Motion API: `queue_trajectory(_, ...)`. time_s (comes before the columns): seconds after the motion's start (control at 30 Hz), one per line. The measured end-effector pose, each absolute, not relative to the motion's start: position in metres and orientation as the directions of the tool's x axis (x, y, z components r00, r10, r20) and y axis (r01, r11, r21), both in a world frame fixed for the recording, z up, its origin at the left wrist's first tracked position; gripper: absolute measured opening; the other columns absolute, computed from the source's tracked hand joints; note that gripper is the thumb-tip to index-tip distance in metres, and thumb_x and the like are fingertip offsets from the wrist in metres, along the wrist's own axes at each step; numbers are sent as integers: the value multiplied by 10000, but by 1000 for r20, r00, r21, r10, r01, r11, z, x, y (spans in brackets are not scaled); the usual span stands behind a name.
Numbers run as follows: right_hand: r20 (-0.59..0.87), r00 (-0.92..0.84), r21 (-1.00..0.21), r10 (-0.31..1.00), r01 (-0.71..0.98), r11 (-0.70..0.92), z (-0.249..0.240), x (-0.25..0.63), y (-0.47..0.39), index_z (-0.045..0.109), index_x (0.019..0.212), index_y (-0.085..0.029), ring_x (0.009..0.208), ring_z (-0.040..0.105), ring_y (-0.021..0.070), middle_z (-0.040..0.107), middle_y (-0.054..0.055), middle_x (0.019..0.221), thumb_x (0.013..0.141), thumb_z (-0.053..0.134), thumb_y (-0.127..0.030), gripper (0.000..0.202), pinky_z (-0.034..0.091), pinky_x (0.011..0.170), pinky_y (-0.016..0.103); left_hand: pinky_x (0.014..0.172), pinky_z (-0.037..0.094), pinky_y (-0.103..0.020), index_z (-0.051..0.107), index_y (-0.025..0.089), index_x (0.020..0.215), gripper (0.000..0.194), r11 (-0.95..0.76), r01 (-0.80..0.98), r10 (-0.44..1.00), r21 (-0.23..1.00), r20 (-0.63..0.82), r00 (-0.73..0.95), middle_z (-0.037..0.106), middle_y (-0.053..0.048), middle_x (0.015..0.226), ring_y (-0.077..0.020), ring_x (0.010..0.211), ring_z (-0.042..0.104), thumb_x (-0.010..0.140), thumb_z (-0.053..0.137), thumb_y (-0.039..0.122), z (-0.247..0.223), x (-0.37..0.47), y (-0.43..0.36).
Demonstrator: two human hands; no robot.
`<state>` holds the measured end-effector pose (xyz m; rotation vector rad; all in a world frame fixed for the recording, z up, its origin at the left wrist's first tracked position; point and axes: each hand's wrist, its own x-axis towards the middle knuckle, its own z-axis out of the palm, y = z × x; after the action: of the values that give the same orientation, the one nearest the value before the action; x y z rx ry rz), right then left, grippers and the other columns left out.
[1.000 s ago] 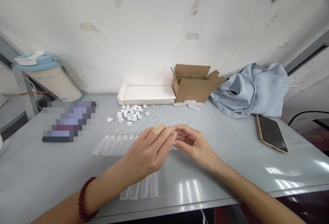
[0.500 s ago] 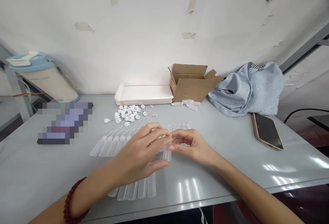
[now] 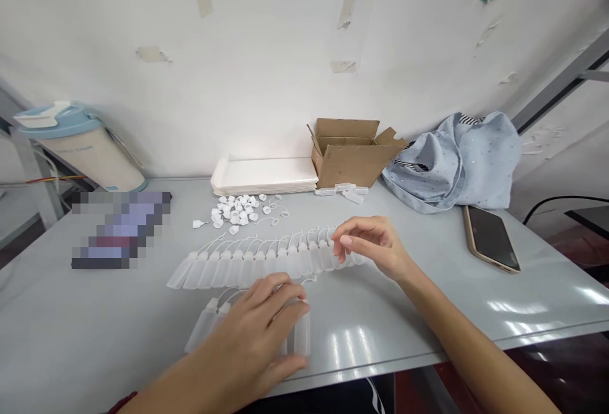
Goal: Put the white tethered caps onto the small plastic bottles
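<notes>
Near the table's front edge, my left hand (image 3: 264, 331) spans a translucent plastic tube (image 3: 302, 331) lengthwise, fingers at its top and thumb by its bottom end. This tube lies at the right end of a front row of similar tubes (image 3: 202, 325), partly hidden under the hand. Behind it stretches a longer back row of capped tubes (image 3: 245, 268), their thin white loops pointing toward the wall. My right hand (image 3: 368, 246) hovers at the right end of that row, its fingers loosely bent and nothing visible in them.
Loose white caps (image 3: 235, 211) are piled behind the rows. Farther back are a stack of white trays (image 3: 266, 176), an open cardboard box (image 3: 349, 163) and a few loose clear pieces (image 3: 352, 193). A blue cloth bag (image 3: 476, 160), a phone (image 3: 492, 239) and a tumbler (image 3: 90, 148) stand or lie around.
My left hand has moved down toward the front row with the tube. My right hand has let go of the tube and shifted right and slightly up, to the back row's end.
</notes>
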<state>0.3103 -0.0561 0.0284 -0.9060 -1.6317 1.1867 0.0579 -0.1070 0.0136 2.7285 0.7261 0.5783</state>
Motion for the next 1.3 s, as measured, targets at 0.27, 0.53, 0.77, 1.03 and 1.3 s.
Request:
queue_trajectory(0.27, 208, -293, -966, 933, 90, 243, 23, 304, -55, 662, 748, -161, 528, 578, 121, 631, 9, 616, 836, 620, -299, 169, 468, 547, 275, 855, 500, -426, 529, 169, 1072, 328, -822, 490, 563, 290, 284, 776, 582, -92, 1085, -293, 1080, 463, 786, 673, 240, 2, 59, -116)
queue_trajectory(0.53, 210, -280, -955, 937, 145, 258, 25, 303, -55, 651, 729, -160, 523, 578, 123, 636, 10, 617, 828, 618, -327, 197, 451, 551, 278, 894, 475, -446, 528, 185, 1084, 272, -789, 568, 614, 233, 265, 743, 579, -89, 1098, -302, 1126, 449, 841, 594, 288, -6, 58, -118)
queue_trajectory(0.77, 213, -277, -947, 937, 177, 268, 24, 303, -54, 646, 733, -164, 521, 579, 123, 639, 11, 617, 832, 607, -320, 189, 449, 555, 281, 897, 471, -452, 529, 178, 1099, 316, -794, 573, 607, 203, 246, 756, 567, -91, 1133, -311, 1133, 437, 807, 619, 258, -5, 58, -118)
queue_trajectory(1.03, 206, -273, -946, 940, 188, 262, 23, 303, -52, 645, 725, -167, 521, 569, 122, 634, 11, 616, 830, 607, -340, 205, 459, 552, 284, 920, 461, -453, 520, 182, 1141, 352, -803, 569, 596, 179, 219, 772, 553, -98, 1188, -311, 1155, 427, 811, 620, 257, -3, 55, -118)
queue_trajectory(1.3, 191, -267, -953, 945, 182, 244, 22, 304, -51, 643, 721, -168, 522, 565, 119, 626, 7, 619, 829, 608, -322, 191, 447, 549, 278, 918, 461, -437, 527, 191, 1123, 366, -808, 563, 589, 173, 234, 773, 570, -80, 1179, -306, 1154, 450, 800, 658, 304, -4, 55, -116)
